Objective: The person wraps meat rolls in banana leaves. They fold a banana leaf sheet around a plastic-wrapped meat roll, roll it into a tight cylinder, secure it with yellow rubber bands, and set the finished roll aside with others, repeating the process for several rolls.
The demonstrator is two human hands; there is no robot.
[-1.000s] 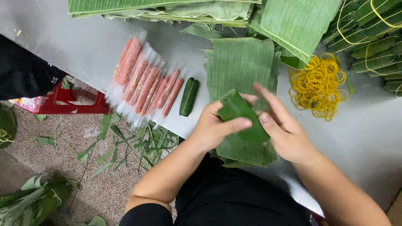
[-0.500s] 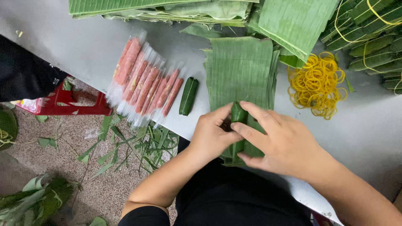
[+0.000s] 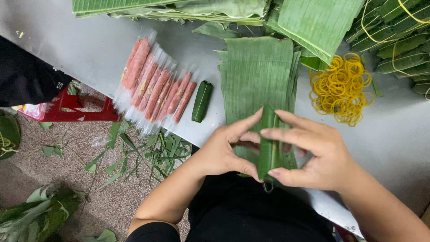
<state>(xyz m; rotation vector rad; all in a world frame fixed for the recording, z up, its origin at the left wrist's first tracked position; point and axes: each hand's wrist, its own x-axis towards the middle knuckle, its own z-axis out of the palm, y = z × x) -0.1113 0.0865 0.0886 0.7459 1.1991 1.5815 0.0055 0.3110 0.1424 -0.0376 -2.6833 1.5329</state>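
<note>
— So what does the roll (image 3: 268, 143) look like?

— Narrow and green, a leaf-wrapped bundle standing nearly upright in the view, its upper end open where the leaf edges meet. It is held just above the near edge of the worktop (image 3: 89, 49), over a stack of flat leaves (image 3: 257, 67).

— And the grip?

— Both hands are closed on it. The left hand (image 3: 224, 150) has its thumb at the lower end and a finger touching the upper end. The right hand (image 3: 320, 152) lays its fingers across the top and pinches the bottom with the thumb. Neither hand is slack; each clasps the roll.

— What lies around it?

— A finished roll (image 3: 202, 101) rests on the worktop left of the stack. Further left sits a row of pink sausages (image 3: 154, 87) in clear wrappers. A heap of yellow bands (image 3: 342, 87) lies right of the stack, and tied bundles (image 3: 398, 40) fill the far right corner. More leaves are piled along the far edge. A red stool (image 3: 67, 112) and leaf scraps are on the floor.

— Anything in the way?

— The fingers hide part of the roll's middle.
</note>
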